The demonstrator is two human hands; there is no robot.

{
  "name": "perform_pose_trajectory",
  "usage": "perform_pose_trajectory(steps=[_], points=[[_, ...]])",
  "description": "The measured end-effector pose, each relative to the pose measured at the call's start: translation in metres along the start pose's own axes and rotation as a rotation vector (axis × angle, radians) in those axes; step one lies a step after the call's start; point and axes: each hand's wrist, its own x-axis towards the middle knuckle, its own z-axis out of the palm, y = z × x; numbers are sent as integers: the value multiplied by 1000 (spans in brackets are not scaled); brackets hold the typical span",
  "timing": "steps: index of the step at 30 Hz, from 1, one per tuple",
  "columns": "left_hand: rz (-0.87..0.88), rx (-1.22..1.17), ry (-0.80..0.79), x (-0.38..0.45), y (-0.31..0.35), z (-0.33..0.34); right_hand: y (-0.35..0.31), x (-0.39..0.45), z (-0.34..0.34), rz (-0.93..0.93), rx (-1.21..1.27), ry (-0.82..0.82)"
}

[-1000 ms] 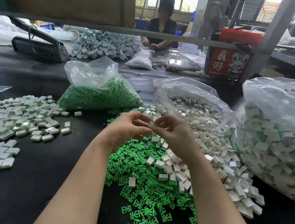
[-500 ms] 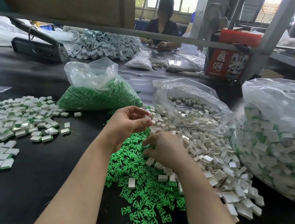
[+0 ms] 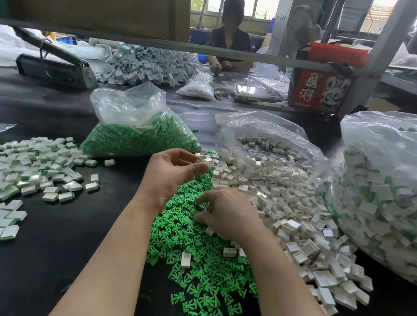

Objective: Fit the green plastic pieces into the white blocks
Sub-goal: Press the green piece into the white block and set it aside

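Two hands work close together over the loose stock. The right hand (image 3: 225,214) is lowered onto the place where the pile of small bright green forked plastic pieces (image 3: 194,264) meets the heap of small white rectangular plastic blocks (image 3: 280,213); its grip is curled, with thumb and forefinger drawn near each other at the pile, but whether something is already pinched there I cannot tell. I judge it is picking the next part. The left hand (image 3: 174,172) is raised just above and behind it, fingers loosely bent and thumb near the fingertips, as if waiting to receive; what it holds, if anything, is too small to see. Both piles lie directly under the grip, so each pick is short. Left of the hands, well apart on the black desk (image 3: 45,257), lie the finished white blocks with green edges (image 3: 26,176), kept apart from raw stock. Beyond the hands stand a clear bag of green pieces (image 3: 139,135) and an open clear bag of white blocks (image 3: 265,150), for refilling.
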Motion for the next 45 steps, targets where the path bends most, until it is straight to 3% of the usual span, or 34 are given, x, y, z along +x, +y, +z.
perform_pose_trajectory(steps=[8,15,18,21,45], points=[[-51,-87,-9,1,-1,-7,1,0,3,4,182,50],[-56,-150,-72,1,0,-4,7,-3,-16,97,872,393],[-72,-171,-111,-1,2,0,7,-5,-22,100,1198,460],[-70,-160,-131,-3,4,5,6,-4,-23,118,1340,502],[9,-127,-157,-6,7,11,5,-2,-22,139,1362,547]])
